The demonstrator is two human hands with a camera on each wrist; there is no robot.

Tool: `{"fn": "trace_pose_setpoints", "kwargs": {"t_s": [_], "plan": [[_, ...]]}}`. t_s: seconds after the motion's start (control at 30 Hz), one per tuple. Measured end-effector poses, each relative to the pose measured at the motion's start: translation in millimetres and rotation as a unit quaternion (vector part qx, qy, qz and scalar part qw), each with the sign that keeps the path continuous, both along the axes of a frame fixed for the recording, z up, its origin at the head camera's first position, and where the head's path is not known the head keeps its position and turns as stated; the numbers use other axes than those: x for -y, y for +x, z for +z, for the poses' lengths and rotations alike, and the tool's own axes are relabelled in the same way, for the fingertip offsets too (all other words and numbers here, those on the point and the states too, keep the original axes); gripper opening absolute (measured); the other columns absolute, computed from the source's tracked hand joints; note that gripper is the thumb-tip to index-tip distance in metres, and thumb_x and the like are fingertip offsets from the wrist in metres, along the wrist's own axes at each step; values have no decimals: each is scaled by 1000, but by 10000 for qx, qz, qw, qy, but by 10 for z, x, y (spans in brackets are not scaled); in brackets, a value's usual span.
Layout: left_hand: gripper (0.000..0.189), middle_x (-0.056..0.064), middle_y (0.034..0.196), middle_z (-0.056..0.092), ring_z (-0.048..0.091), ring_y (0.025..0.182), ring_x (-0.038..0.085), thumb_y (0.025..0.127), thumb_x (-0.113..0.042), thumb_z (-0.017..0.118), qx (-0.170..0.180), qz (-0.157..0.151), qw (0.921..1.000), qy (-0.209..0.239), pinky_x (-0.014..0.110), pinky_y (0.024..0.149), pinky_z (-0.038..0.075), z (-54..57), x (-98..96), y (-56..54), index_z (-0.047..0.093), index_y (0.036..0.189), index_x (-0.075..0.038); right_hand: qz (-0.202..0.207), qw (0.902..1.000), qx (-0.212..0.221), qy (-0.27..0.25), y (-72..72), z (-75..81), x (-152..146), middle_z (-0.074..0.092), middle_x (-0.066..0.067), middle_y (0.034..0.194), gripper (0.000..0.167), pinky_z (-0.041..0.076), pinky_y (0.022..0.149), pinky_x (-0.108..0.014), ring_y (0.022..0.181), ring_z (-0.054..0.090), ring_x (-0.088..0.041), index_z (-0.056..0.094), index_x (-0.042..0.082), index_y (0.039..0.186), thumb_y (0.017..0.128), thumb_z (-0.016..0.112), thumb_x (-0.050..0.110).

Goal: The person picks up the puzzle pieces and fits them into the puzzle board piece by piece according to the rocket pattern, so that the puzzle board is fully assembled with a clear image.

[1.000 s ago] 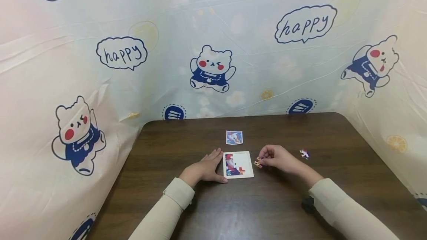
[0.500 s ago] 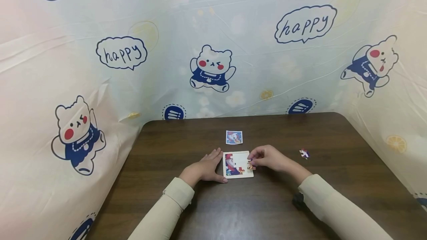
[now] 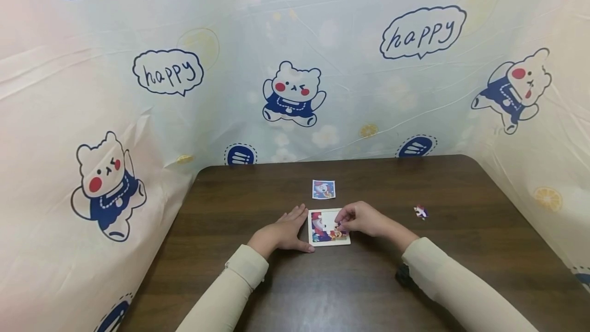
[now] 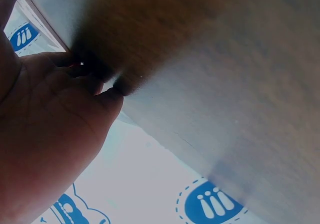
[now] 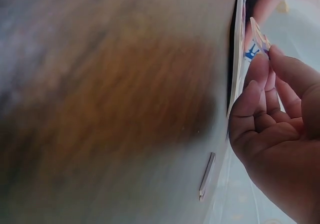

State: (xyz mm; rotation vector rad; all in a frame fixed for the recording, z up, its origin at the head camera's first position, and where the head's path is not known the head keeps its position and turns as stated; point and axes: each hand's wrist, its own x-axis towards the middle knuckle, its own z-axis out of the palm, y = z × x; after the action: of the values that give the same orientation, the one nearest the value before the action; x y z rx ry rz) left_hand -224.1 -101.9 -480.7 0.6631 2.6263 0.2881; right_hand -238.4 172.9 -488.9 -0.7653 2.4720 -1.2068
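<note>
A small white-framed jigsaw puzzle tray (image 3: 318, 244) lies on the brown table, with joined pieces (image 3: 317, 227) filling its left side and lower part. My left hand (image 3: 285, 232) rests with spread fingers along the tray's left edge. It holds nothing; the left wrist view shows its palm (image 4: 55, 114) beside the tabletop. My right hand (image 3: 366, 219) pinches a colourful jigsaw piece (image 5: 259, 37) between thumb and fingertips, over the tray's right half. In the right wrist view that piece stands tilted, close to the tray's edge (image 5: 238, 58). Fingers partly cover it in the head view.
A loose jigsaw piece (image 3: 420, 212) lies on the table (image 3: 461, 250) to the right. Behind the tray is a small picture card (image 3: 323, 189). Printed cloth (image 3: 350, 40) hangs around the table's back and sides.
My right hand has moved left with the jigsaw piece, from beside the tray to over its right half. My left hand has stayed at the tray's left edge.
</note>
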Motion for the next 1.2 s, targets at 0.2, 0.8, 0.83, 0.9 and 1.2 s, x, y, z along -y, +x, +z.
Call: {"fn": "trace_pose_setpoints", "kwargs": {"t_s": [0.2, 0.8, 0.83, 0.9, 1.2], "plan": [[115, 7, 166, 8, 5, 152, 24, 77, -67, 72, 6, 24, 10000, 24, 45, 120, 15, 9, 5, 8, 16, 159, -9, -83, 9999, 43, 43, -1, 0, 36, 68, 5, 79, 7, 52, 66, -28, 72, 60, -14, 72, 11, 92, 87, 77, 11], [115, 8, 166, 8, 6, 152, 24, 77, -67, 71, -29, 0, 10000, 38, 45, 120, 15, -12, 11, -3, 16, 159, -9, -104, 9979, -66, 641, -7, -14, 120, 64, 5, 72, 5, 50, 62, -26, 66, 57, -10, 72, 10, 86, 86, 77, 7], [115, 8, 166, 8, 6, 152, 24, 77, -67, 71, -34, -4, 10000, 39, 45, 120, 15, -15, 11, -5, 16, 159, -9, -98, 9976, -92, 678, -9, -17, 121, 64, 5, 71, 5, 50, 62, -26, 66, 56, -10, 72, 10, 86, 86, 77, 8], [115, 8, 166, 9, 6, 152, 24, 77, -67, 72, -35, 7, 10000, 73, 45, 120, 15, -15, 8, -5, 17, 159, -9, -93, 9971, -118, 747, -13, -18, 126, 63, 5, 71, 6, 49, 62, -26, 66, 56, -10, 72, 11, 85, 86, 77, 8], [114, 9, 166, 9, 6, 152, 25, 77, -65, 73, -10, 25, 9999, 97, 45, 120, 15, 8, 2, 10, 17, 159, -8, -80, 9955, -149, 932, -17, 2, 150, 62, 6, 71, 8, 49, 62, -28, 66, 55, -12, 72, 13, 84, 85, 78, 9]]}}
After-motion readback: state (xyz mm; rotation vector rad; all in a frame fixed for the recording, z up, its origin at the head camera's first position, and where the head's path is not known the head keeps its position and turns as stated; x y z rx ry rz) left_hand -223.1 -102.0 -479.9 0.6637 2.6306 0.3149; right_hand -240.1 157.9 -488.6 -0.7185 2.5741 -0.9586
